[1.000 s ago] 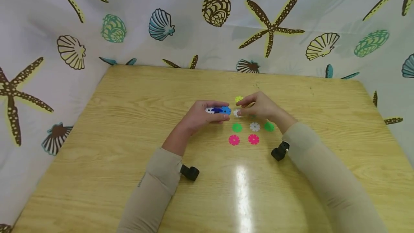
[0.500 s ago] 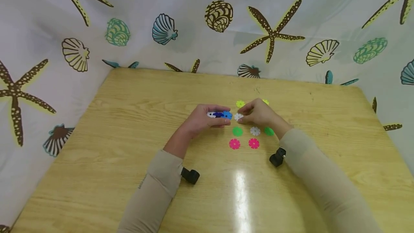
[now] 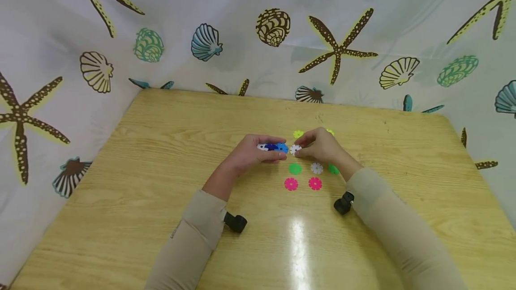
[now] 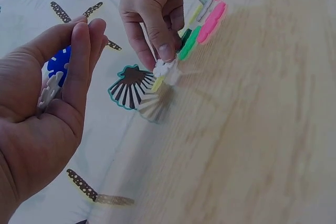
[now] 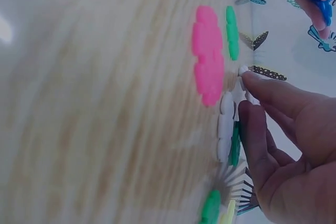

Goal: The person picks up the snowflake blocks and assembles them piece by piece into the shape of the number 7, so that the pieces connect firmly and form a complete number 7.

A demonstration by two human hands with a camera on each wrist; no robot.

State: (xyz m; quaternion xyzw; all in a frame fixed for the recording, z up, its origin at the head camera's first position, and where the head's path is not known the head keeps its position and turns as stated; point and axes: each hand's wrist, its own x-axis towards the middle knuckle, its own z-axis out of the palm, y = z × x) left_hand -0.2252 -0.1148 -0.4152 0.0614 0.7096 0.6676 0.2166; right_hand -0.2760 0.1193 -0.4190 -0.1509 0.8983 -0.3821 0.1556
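A short row of joined notched plastic discs, white, dark blue and light blue (image 3: 281, 148), is held in my left hand (image 3: 246, 153), between the thumb and fingers, above the table. In the left wrist view its blue disc (image 4: 58, 66) and white disc (image 4: 50, 92) show behind the curled fingers. My right hand (image 3: 324, 147) pinches a single white notched disc (image 3: 295, 150) by thumb and fingertips, just right of the row, with a small gap between them. The left wrist view shows this white disc (image 4: 164, 68) close over the tabletop.
More loose discs lie on the wooden table (image 3: 169, 169) around the right hand: a green disc (image 3: 295, 168), a white one, two pink discs (image 3: 315, 183), another green disc (image 3: 333, 169) and a yellow disc (image 3: 298, 134). A shell-patterned sheet (image 3: 242, 53) hangs behind the table.
My right fingers have moved in from beside the white disc and now pinch its edge. The left hand keeps its hold on the joined discs. The head view has tilted up slightly.
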